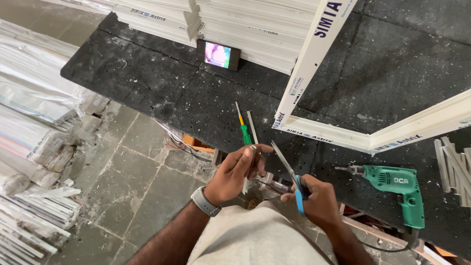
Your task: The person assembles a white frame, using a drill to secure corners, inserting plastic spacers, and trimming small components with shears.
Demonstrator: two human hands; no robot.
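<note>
Head view: our left hand (234, 169) pinches a thin white strip (252, 147); our right hand (316, 198) grips open scissors (287, 169), blades just right of the strip, over the counter (162, 88) edge. Risk: blades near fingertips; cut piece may drop to the floor.

The green drill (398, 188) has its cord cut off at the bottom edge. The white frame (373, 140) runs past the right edge. The scissors (290, 174) have their handles hidden inside the right hand (316, 201).
</note>
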